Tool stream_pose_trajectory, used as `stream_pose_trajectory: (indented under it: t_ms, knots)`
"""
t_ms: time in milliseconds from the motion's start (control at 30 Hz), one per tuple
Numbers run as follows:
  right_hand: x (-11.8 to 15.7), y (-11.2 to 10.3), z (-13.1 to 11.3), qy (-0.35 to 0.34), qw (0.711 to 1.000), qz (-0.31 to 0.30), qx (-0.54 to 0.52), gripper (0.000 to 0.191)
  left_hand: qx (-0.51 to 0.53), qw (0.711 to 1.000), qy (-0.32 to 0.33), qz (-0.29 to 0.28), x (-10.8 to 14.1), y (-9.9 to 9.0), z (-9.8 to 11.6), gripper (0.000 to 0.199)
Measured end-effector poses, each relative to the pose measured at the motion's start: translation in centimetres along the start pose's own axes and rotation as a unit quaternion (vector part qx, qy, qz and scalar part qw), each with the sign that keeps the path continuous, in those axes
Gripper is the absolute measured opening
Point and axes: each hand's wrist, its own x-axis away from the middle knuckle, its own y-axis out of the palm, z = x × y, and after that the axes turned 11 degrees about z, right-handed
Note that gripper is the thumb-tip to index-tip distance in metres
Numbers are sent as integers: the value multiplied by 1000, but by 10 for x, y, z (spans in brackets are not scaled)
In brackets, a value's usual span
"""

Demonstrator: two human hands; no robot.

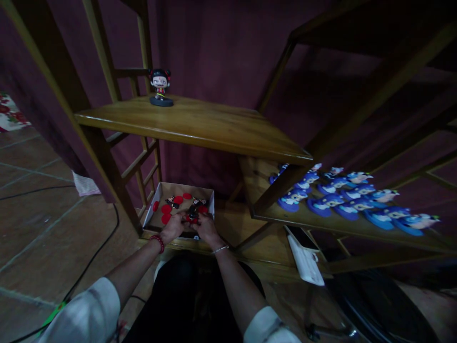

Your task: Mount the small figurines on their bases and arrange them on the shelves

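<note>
"What are the fingers doing?"

"Both sets are curled closed, low in the centre of the frame. The left hand's fingers (182, 218) and the right hand's fingers (200, 220) meet around a small black-and-red figurine (193, 212), gripping its red lower part, though they hide much of the grip."

"Where are the hands?"

"The left hand (173, 227) and the right hand (207, 229) rest at the near edge of a shallow cardboard box (185, 186). The figurine is inside it, toward the right wall."

"What else does the box hold?"

"Flat red discs (166, 208) lie across its floor, mostly left of the hands, with a second small figurine (173, 202) among them."

"And further out?"

"A red beaded bracelet (157, 243) circles the left wrist and a thin silver bracelet (220, 249) the right. The box sits on a low wooden shelf (250, 243). Above it, a wooden shelf (200, 125) carries a bobblehead figurine (160, 85) on a round dark base, upper left of centre. At right, another wooden shelf (321, 221) holds rows of blue figurines (357, 202)."
</note>
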Motion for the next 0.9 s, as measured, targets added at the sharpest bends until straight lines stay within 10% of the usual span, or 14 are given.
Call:
stream_pose_trajectory:
  t_ms: [400,900]
  knots:
    - [21,-31,-26,85,978,-7,-193,32,95,994,5,-52,23,-10,45,21]
    - [54,-84,-94,-16,954,-12,-298,35,103,992,51,-49,65,-39,114,35]
